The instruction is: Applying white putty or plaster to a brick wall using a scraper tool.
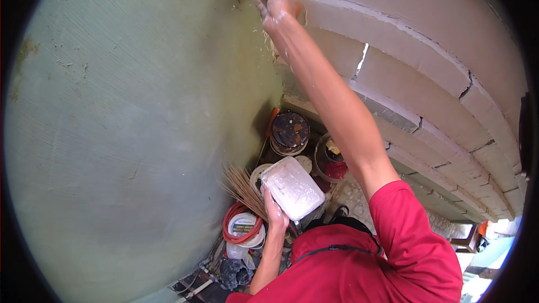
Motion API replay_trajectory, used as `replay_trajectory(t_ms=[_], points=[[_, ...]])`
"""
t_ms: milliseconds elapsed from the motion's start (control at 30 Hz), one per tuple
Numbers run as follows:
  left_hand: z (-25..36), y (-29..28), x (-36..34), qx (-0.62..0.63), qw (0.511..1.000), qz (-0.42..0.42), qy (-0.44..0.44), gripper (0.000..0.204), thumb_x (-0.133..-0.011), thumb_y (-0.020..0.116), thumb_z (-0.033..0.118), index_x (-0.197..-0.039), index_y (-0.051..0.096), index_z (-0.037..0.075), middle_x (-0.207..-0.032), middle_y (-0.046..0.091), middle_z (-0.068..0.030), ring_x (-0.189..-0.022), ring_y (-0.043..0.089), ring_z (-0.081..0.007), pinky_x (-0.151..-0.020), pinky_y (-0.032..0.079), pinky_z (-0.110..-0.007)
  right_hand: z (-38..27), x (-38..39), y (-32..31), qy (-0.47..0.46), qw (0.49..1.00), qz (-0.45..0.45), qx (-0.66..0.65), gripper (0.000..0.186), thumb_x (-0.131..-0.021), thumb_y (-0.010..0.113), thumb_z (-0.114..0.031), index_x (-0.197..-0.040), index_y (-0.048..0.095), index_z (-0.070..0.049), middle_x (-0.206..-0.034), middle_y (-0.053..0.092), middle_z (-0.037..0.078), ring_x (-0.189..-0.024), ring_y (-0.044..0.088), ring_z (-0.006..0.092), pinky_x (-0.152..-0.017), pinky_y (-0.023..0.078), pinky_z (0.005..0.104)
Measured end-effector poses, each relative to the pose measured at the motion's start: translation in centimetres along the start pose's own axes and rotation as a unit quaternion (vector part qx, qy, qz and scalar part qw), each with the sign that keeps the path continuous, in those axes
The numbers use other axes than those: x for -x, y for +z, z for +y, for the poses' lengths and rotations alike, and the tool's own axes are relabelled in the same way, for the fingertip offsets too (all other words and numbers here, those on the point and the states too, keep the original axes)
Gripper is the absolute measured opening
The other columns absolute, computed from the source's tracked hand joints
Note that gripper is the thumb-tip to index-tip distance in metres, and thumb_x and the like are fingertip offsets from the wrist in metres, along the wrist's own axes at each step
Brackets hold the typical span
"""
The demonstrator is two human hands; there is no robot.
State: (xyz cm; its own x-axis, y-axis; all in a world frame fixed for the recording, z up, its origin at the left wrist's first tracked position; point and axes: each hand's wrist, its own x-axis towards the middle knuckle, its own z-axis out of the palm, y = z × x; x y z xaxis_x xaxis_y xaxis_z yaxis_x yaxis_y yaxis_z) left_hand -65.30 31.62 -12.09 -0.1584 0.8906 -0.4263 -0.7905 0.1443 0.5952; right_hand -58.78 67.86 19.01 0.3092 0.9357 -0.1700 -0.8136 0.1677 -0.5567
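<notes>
My left hand (274, 211) grips a white rectangular plastic tub (293, 188) by its side, low in front of my body. Whitish paste smears the tub's inside. My right hand (278, 5) is raised high to the corner where a green plastered wall (146, 106) meets a wall of pale blocks (393, 70). White paste coats its fingers, which are bent together at the joint. Whatever they may hold there is too small to make out. Paste also spots my right wrist and forearm.
Below stand a paint-stained dark-lidded bucket (290, 129), a round container with red and yellow things (331, 160), and a white bucket wrapped in red hose (245, 229). A bundle of thin sticks (244, 189) leans by the green wall. Pale mortar lines the block joints; several have gaps.
</notes>
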Motion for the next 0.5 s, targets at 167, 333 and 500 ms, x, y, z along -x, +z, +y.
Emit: replay_trajectory(t_ms=[167,333,500], points=[[0.1,0.0,-0.4,-0.008,1.000,0.004,0.007,0.043,-0.100,0.036,0.040,-0.133,0.039,0.012,-0.131,0.049,-0.0087,-0.121,0.049,-0.0241,-0.102,0.041,-0.039,-0.1,2.4,1.0,-0.049,0.998,-0.038,-0.001,0.013,-0.085,0.061,0.001,-0.094,0.054,0.007,-0.085,0.064,0.013,-0.074,0.067,0.0262,-0.063,0.060,0.0337],[0.7,0.6,-0.2,-0.025,0.999,0.022,0.028,0.055,-0.100,0.034,0.045,-0.138,0.038,0.006,-0.137,0.048,-0.0107,-0.122,0.049,-0.0261,-0.104,0.041,-0.040,3.5,5.3,-5.1,-0.010,0.996,-0.083,0.044,0.008,-0.086,0.059,-0.001,-0.091,0.057,0.004,-0.085,0.065,0.012,-0.077,0.068,0.0238,-0.068,0.058,0.0348],[0.9,1.2,0.1,-0.003,1.000,0.019,0.011,0.047,-0.100,0.035,0.042,-0.135,0.038,0.011,-0.133,0.048,-0.0090,-0.121,0.049,-0.0248,-0.101,0.043,-0.040,3.5,2.8,-8.5,0.023,0.997,0.010,0.074,0.009,-0.087,0.059,-0.003,-0.094,0.057,0.004,-0.087,0.065,0.012,-0.077,0.067,0.0234,-0.066,0.058,0.0327]])
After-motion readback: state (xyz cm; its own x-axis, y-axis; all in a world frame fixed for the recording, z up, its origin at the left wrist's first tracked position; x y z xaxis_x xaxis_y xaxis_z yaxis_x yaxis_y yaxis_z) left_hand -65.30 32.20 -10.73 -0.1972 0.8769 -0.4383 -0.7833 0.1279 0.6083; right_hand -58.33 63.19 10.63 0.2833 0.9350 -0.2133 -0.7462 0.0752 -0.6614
